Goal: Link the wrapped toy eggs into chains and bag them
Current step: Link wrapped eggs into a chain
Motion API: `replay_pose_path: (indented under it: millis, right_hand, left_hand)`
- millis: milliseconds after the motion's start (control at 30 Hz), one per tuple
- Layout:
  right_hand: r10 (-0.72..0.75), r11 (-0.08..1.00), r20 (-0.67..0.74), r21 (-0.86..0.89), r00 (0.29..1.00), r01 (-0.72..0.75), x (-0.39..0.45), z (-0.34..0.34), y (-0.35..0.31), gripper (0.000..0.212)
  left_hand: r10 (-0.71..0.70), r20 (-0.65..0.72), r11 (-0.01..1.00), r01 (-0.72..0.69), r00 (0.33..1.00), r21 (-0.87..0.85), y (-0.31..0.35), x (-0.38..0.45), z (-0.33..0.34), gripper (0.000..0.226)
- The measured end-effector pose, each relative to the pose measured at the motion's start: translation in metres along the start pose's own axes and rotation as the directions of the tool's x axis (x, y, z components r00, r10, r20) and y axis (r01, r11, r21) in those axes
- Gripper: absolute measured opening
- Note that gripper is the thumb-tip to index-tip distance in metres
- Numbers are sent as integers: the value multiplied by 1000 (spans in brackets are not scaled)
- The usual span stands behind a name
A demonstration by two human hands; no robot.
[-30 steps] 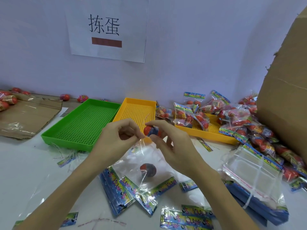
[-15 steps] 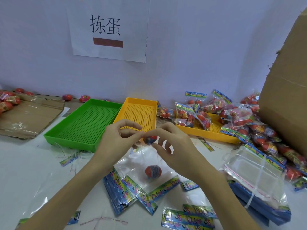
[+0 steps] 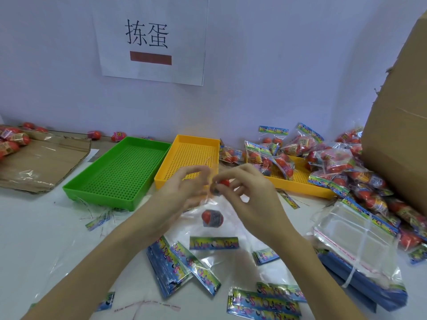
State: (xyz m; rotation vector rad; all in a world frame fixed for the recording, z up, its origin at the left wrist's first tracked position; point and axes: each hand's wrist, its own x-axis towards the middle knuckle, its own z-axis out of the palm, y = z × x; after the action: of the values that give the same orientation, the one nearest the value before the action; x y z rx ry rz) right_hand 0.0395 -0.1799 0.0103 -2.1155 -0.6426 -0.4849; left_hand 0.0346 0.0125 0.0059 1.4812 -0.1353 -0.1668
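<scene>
i'm pinching the top egg [image 3: 223, 182] in my right hand [image 3: 250, 199], left hand [image 3: 182, 188] gripping its wrapper tail. lower egg [image 3: 212, 218] is now dangling further below than a second ago, above the table [image 3: 46, 227]. link looks to be holding; bagging is next.

Both hands raised: L hand [image 3: 184, 188] & R hand [image 3: 249, 199] pinching.
</scene>
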Motion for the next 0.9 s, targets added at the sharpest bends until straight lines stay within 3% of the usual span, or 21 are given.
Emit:
replay_pose_path:
  millis: [100,200,500,600,700,800,900]
  right_hand:
    - [66,996,-121,66,990,-58,2,-6,2,14]
    - [80,996,-97,38,992,-77,2,-12,4,16]
    - [155,987,159,-72,975,-146,2,-28,13,20]
    - [190,980,234,10,954,-198,0,-32,14,24]
    - [241,950,295,126,925,-287,2,-33,14,28]
    - [266,935,248,169,931,-312,3,-29,15,22]
    - [329,889,187,270,926,-370,2,-22,14,13]
  left_hand:
    - [-12,70,962,-8,997,272,-10,-4,0,71]
    - [5,91,973,-26,996,228,-14,-4,7,58]
    - [80,85,958,-100,993,269,-11,-3,-2,25]
    - [85,4,980,-84,996,183,-13,0,-1,10]
    - [25,-65,999,-23,998,37,-14,2,-2,26]
    - [-31,-43,997,28,999,-73,-14,4,-2,40]
    - [29,5,999,-29,1000,-26,-16,3,-1,31]
